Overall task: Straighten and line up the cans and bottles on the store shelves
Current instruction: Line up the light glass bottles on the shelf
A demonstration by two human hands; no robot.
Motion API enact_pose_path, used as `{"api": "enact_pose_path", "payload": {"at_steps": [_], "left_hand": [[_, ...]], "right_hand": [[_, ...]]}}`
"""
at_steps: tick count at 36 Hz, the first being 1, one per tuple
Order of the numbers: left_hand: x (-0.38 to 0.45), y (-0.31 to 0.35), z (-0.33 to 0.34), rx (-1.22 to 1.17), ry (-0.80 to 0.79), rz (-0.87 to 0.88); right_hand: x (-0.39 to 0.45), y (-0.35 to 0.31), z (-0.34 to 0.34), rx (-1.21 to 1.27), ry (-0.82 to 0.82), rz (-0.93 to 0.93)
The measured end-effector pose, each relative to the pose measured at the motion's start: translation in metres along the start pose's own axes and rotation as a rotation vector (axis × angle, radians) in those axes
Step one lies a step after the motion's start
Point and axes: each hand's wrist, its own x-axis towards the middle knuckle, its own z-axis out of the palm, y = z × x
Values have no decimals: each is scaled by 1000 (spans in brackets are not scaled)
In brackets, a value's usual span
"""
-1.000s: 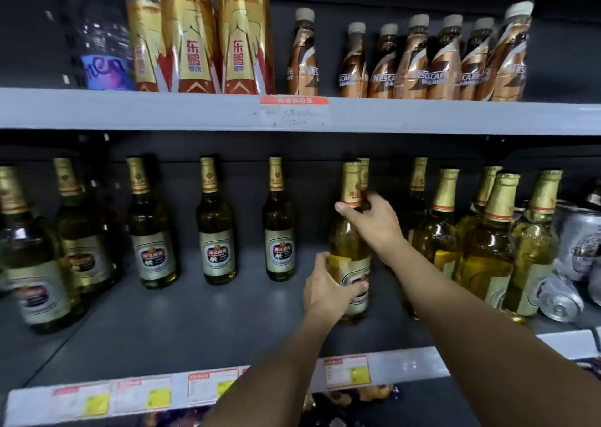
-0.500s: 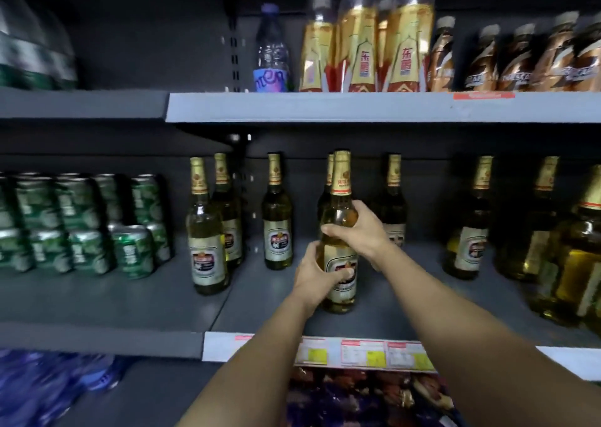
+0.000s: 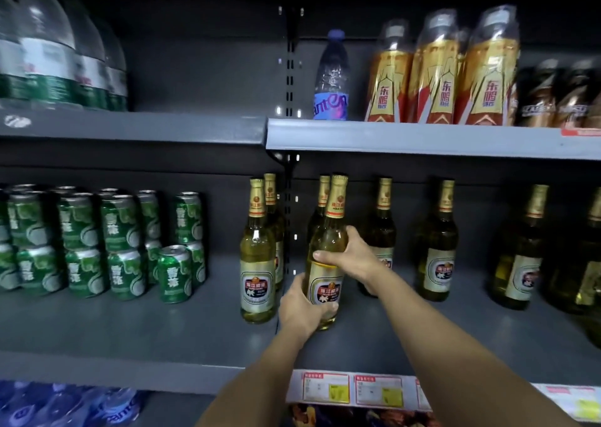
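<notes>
My right hand [image 3: 349, 259] wraps the beer bottle [image 3: 325, 257] at its shoulder, my left hand [image 3: 300, 306] cups its base: heavy, slick, breakable glass, I judge.

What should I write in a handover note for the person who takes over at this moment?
Both hands hold one beer bottle on the middle shelf: left hand around its base, right hand around its shoulder.
It stands near the front edge, beside another bottle to its left.
Done: green cans are stacked at left, one standing out in front.
Left: set this bottle in line; bottles to the right are spaced unevenly.
</notes>
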Motion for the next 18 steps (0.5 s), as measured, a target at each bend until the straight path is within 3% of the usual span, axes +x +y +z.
{"api": "enact_pose_path", "payload": {"at_steps": [18], "left_hand": [[37,-25,23,-190,-84,-58]], "right_hand": [[38,28,17,-86,121,48]]}}
